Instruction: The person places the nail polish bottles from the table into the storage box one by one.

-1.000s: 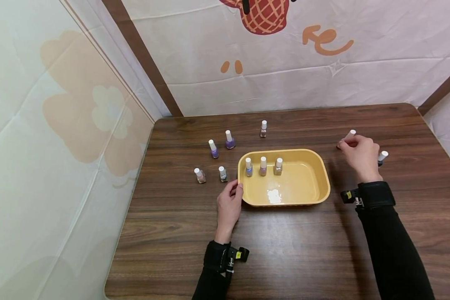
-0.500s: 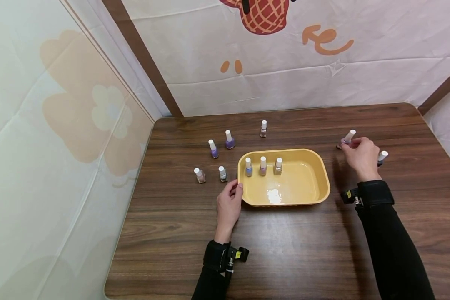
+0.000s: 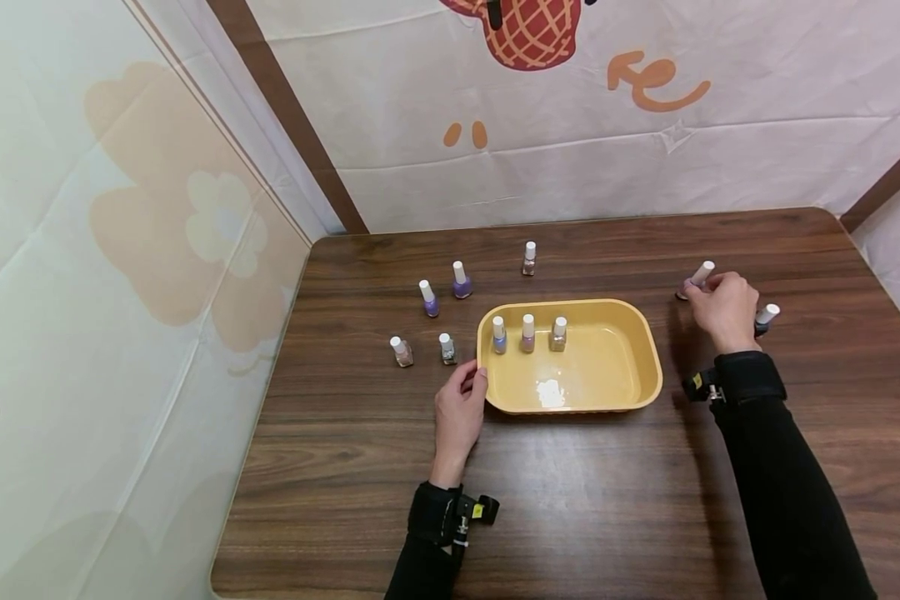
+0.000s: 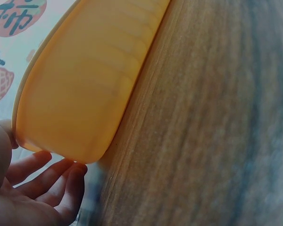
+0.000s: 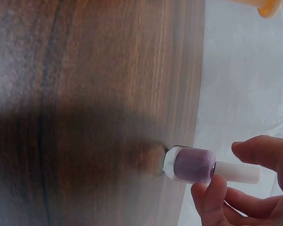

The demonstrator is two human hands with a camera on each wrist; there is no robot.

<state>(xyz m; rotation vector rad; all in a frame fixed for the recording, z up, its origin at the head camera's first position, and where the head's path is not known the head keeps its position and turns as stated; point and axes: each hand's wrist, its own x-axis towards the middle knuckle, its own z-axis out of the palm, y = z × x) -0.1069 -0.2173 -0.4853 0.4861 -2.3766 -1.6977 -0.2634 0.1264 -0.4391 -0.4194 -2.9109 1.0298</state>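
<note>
The left hand [image 3: 459,414] holds the left end of a yellow tray [image 3: 607,397], thumb at the rim and fingertips against the outer wall [image 4: 75,94]. Inside the tray, along its far side, stand a blue nail polish bottle [image 3: 499,342], a mauve one [image 3: 528,342] and a beige one [image 3: 558,342], all white-capped. At the far right of the table, the right hand [image 3: 726,310] is at a purple nail polish bottle [image 5: 194,164] standing on the wood. Fingertips touch the bottle's side, while the thumb [image 5: 254,148] is apart from its white cap.
A dark bottle [image 3: 763,322] stands just right of the right hand. Left of and behind the tray are several more bottles: clear pinkish [image 3: 402,356], dark glittery [image 3: 447,353], two purple [image 3: 431,307] and a small brownish one [image 3: 528,264]. Fabric hangs behind the table [image 3: 330,500].
The right thumb and fingers have come off the purple bottle's cap and shifted slightly right and lower, so more of the bottle shows. The left hand and tray stay put.
</note>
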